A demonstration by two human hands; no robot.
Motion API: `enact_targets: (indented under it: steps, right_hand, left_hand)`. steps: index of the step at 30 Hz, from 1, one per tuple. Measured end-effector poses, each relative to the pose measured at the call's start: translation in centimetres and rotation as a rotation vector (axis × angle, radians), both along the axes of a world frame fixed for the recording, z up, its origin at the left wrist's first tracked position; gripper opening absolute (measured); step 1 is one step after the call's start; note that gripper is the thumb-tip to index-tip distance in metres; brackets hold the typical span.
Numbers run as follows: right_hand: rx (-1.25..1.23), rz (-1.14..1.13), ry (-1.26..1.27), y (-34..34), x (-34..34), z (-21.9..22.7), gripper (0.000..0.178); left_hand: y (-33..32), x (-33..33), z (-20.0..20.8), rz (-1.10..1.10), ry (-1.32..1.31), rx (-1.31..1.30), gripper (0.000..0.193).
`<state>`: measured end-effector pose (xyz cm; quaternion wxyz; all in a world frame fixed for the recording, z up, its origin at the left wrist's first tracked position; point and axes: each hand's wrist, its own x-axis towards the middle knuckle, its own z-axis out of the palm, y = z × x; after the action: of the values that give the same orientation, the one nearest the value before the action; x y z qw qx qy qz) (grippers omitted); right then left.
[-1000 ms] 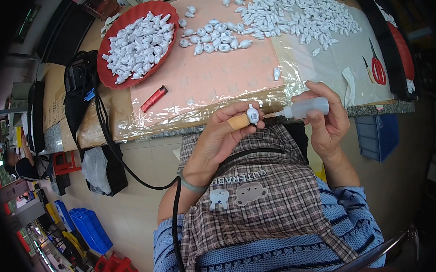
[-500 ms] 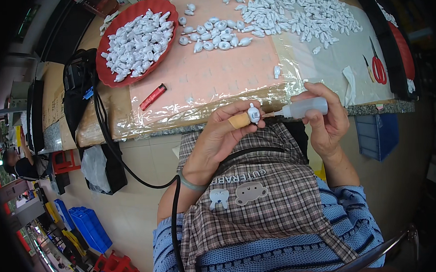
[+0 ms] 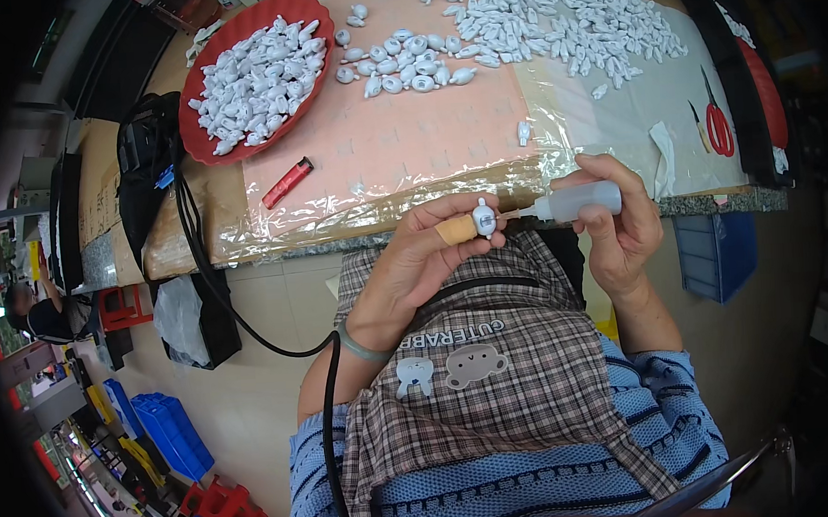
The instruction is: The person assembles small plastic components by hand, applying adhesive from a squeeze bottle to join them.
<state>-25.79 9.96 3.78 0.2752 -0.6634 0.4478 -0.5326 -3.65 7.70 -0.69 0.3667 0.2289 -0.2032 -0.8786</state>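
Observation:
Between the fingertips of my left hand (image 3: 423, 258) is a small white plastic figure (image 3: 484, 219) with a dark printed mark on its face side. A tan bandage (image 3: 456, 229) wraps one finger of that hand. My right hand (image 3: 623, 233) grips a translucent squeeze bottle (image 3: 581, 202) lying sideways. Its thin nozzle points left and its tip is at the figure's right side; whether it touches cannot be made out. Both hands are just in front of the table's near edge. A single white piece (image 3: 524, 133) lies on the table beyond them.
A red scalloped bowl (image 3: 191, 120) full of white figures stands at the far left. Rows of figures (image 3: 408, 62) and a big heap of small white parts (image 3: 561, 26) lie at the back. A red lighter (image 3: 287, 183), red-handled scissors (image 3: 720, 132) and a black cable (image 3: 249, 328) are nearby.
The white figure has turned slightly in my left fingers, so its printed mark faces up more. The bottle has barely moved.

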Motion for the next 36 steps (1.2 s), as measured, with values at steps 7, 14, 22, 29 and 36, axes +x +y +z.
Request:
enact_targets:
  steps: [7,14,22,29,36]
  right_hand:
    - [-0.021,-0.015,0.022,0.06,-0.14,-0.03,0.041]
    - [-0.104,-0.045,0.143,0.21,-0.26,0.06,0.041]
    - [-0.208,-0.03,0.274,0.28,-0.38,0.63,0.04]
    - [-0.259,-0.022,0.375,0.41,-0.27,0.75,0.039]
    - [-0.252,-0.016,0.371,0.43,-0.14,0.85,0.039]
  left_hand:
    - [-0.02,-0.05,-0.08,-0.007,0.027,0.004,0.037]
    - [-0.09,-0.01,-0.08,-0.003,0.052,0.02,0.024]
    - [-0.08,-0.24,0.18,0.038,-0.008,-0.006,0.026]
    - [-0.03,-0.41,0.24,0.113,-0.077,-0.058,0.024]
    - [-0.13,-0.57,0.33,0.13,-0.092,-0.082,0.024]
